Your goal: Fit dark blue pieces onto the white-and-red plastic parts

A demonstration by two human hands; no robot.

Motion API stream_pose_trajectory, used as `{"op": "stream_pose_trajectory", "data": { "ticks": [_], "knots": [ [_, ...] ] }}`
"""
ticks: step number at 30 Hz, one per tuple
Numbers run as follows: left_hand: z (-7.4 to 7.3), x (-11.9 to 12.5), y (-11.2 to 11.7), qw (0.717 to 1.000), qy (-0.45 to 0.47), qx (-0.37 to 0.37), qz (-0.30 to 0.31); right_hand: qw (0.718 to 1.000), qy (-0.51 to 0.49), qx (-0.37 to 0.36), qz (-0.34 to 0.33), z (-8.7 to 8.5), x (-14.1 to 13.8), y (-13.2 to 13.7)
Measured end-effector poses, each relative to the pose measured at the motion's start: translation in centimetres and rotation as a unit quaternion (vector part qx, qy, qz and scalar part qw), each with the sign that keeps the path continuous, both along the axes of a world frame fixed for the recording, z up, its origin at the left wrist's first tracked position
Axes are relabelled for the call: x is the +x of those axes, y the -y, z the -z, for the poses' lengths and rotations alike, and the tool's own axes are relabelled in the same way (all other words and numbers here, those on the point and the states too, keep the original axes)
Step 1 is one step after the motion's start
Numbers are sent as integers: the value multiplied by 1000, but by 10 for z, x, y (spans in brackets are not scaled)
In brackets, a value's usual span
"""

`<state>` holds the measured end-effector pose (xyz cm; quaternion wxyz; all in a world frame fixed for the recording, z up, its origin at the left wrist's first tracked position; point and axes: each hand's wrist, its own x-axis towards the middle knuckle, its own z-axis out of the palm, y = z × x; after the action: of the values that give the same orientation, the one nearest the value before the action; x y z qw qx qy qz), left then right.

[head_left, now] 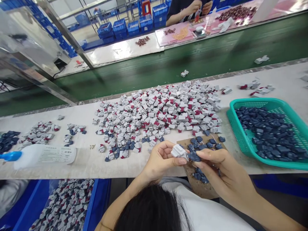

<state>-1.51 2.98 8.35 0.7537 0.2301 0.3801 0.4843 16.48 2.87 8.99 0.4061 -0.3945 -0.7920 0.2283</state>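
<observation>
As I look down through the head camera from my remote station, both hands are raised just over the near edge of the desk point(79, 166), working close together. The left hand point(161, 158) has a narrow grip on a white plastic piece point(179, 151), pinched between thumb and fingers. The right hand point(218, 170) has an equally narrow grip on a dark blue piece point(194, 156). The two pieces touch, but I cannot tell from here whether they are locked together.

Under the hands lies a brown cardboard sheet point(204, 189), with loose blue pieces point(198, 142) scattered on it, some partly hidden behind the right hand. Beyond the hands, a big heap of white pieces with red marks point(156, 109) spreads across the desk, with blue pieces mixed in at its near end. To the right, a teal plastic basket point(264, 101) is filled with more blue pieces. Over on the left I see a white bottle with a blue nozzle point(45, 157) and smaller heaps of parts point(39, 134). Below the desk edge on that side, a blue bin point(96, 199) holds a mass of white, red and blue pieces point(64, 205). Past a green conveyor belt point(168, 70), a co-worker's hands point(199, 8) are at work over a pink-covered desk point(175, 35), with blue crates point(120, 27) stacked farther back.
</observation>
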Motion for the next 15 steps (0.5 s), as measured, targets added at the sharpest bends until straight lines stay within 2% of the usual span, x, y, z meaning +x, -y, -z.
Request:
{"op": "stream_pose_trajectory", "data": {
  "ticks": [6, 12, 15],
  "knots": [
    [1, 1, -1, 1000, 2, 2, -5, 1000, 24, 15, -8, -2, -1, -1],
    [1, 0, 1, 1000, -22, 7, 6, 991, 58, -47, -115, -14, 7, -11],
    [0, 2, 3, 999, -37, 7, 3, 988, 51, -49, -140, -13, 9, -16]
  ]
}}
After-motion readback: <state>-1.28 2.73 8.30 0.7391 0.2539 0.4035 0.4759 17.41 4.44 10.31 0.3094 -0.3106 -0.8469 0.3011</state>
